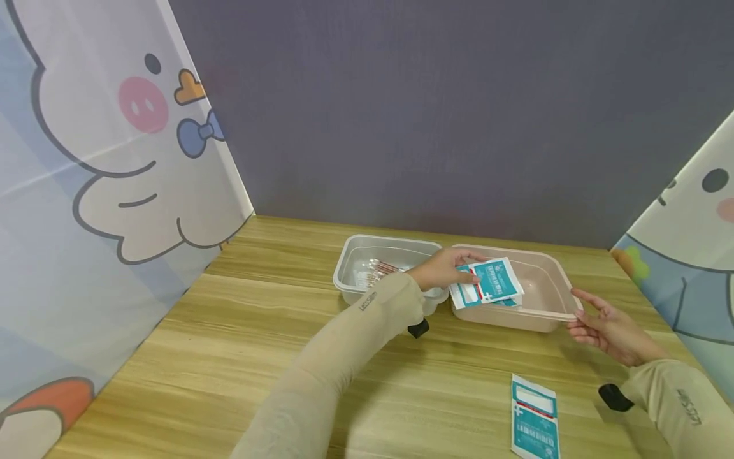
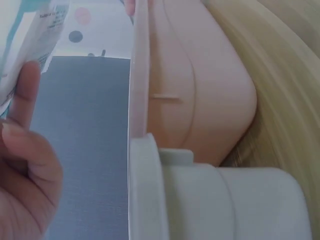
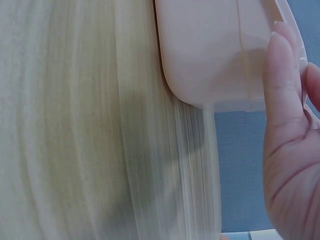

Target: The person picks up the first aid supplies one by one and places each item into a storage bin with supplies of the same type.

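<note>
My left hand [image 1: 444,269] pinches teal-and-white medical dressing packets [image 1: 496,279] between thumb and fingers, above the left part of a pink plastic tub [image 1: 547,280]. At least two packets overlap there. In the left wrist view, the thumb and a finger of that hand [image 2: 27,175] show beside a packet [image 2: 37,35]. My right hand [image 1: 610,328] grips the tub's right front corner by the rim, thumb and fingers on either side of it, as the right wrist view also shows. Another teal packet [image 1: 535,417] lies flat on the table, nearer to me.
Left of the pink tub stands a grey-white tub [image 1: 346,280] holding several thin reddish-brown sticks [image 1: 383,268] in clear wrapping. The wooden table [image 1: 229,357] meets a dark grey panel [image 1: 430,127] behind, with cartoon-printed cloths [image 1: 69,223] at both sides.
</note>
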A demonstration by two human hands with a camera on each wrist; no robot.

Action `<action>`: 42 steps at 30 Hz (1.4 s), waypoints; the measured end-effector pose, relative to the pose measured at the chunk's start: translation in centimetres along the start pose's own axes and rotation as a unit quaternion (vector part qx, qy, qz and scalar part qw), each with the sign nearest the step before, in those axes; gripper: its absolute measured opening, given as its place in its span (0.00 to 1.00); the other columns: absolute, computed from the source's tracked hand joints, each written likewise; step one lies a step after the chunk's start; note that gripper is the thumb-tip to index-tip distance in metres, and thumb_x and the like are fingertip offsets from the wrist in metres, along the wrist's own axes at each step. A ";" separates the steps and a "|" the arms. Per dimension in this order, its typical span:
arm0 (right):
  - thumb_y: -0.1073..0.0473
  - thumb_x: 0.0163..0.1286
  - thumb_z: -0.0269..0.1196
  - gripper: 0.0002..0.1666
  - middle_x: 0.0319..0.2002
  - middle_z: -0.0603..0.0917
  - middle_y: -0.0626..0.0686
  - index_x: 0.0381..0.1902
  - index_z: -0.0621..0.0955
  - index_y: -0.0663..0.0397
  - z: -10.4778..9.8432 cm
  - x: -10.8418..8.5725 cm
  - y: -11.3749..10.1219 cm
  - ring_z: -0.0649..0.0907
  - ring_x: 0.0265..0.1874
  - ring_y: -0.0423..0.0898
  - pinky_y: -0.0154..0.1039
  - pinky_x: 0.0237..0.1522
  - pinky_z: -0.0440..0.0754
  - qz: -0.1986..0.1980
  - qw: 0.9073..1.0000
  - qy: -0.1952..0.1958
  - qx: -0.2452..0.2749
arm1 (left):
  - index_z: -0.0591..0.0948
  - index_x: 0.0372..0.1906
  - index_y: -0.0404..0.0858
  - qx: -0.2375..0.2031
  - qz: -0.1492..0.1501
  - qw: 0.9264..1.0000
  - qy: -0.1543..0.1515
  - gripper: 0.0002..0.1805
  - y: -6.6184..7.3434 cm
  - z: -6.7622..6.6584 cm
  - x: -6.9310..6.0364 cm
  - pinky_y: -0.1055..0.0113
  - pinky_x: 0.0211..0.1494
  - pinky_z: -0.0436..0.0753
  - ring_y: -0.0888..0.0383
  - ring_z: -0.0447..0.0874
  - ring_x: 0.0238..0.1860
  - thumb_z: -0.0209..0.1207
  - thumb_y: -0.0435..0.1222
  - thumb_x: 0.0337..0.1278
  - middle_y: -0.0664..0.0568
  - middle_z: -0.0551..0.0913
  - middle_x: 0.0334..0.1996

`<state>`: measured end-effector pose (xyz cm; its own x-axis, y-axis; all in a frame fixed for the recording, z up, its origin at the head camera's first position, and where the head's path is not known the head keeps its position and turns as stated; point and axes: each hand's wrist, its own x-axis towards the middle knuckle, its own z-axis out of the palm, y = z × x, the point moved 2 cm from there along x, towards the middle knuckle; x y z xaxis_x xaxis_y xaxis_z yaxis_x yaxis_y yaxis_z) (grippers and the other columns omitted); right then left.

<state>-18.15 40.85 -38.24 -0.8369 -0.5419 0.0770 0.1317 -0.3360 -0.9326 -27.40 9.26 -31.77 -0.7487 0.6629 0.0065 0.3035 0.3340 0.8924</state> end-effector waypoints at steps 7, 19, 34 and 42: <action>0.71 0.78 0.38 0.31 0.39 0.85 0.58 0.60 0.75 0.32 0.0 0.0 -0.1 0.86 0.38 0.47 0.35 0.42 0.82 0.002 1.000 -0.001 0.002 | 0.78 0.61 0.45 -0.049 -0.022 0.998 0.035 0.23 0.2 0.2 0.5 0.67 0.17 0.66 0.61 0.66 0.18 0.63 0.34 0.59 0.50 0.76 0.60; 0.70 0.78 0.40 0.30 0.39 0.85 0.57 0.60 0.75 0.31 0.2 0.0 -0.2 0.86 0.38 0.47 0.35 0.42 0.82 0.005 1.000 0.004 -0.006 | 0.77 0.62 0.45 -0.089 -0.057 0.993 0.057 0.24 -0.2 0.5 1.0 0.69 0.14 0.66 0.61 0.59 0.08 0.61 0.30 0.60 0.50 0.77 0.59; 0.71 0.77 0.40 0.30 0.40 0.85 0.58 0.60 0.75 0.32 0.4 -0.3 -0.1 0.86 0.39 0.47 0.36 0.42 0.82 0.003 1.000 -0.002 0.001 | 0.75 0.63 0.40 -0.164 -0.097 0.978 0.083 0.25 -0.5 1.6 2.5 0.69 0.25 0.79 0.60 0.72 0.11 0.59 0.25 0.60 0.50 0.73 0.64; 0.71 0.77 0.40 0.30 0.40 0.86 0.57 0.61 0.74 0.31 0.4 -0.1 -0.2 0.86 0.38 0.46 0.35 0.42 0.82 0.004 1.000 0.004 -0.014 | 0.75 0.62 0.39 -0.223 -0.121 0.959 0.127 0.25 -0.9 2.4 3.2 0.68 0.28 0.80 0.59 0.75 0.15 0.57 0.23 0.59 0.47 0.75 0.61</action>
<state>-17.84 40.67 -37.94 -0.8397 -0.5389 0.0674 0.1231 -0.3097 -0.9428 -28.61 12.73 -33.61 -0.9020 0.3984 -0.1664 -0.1376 0.1001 0.9854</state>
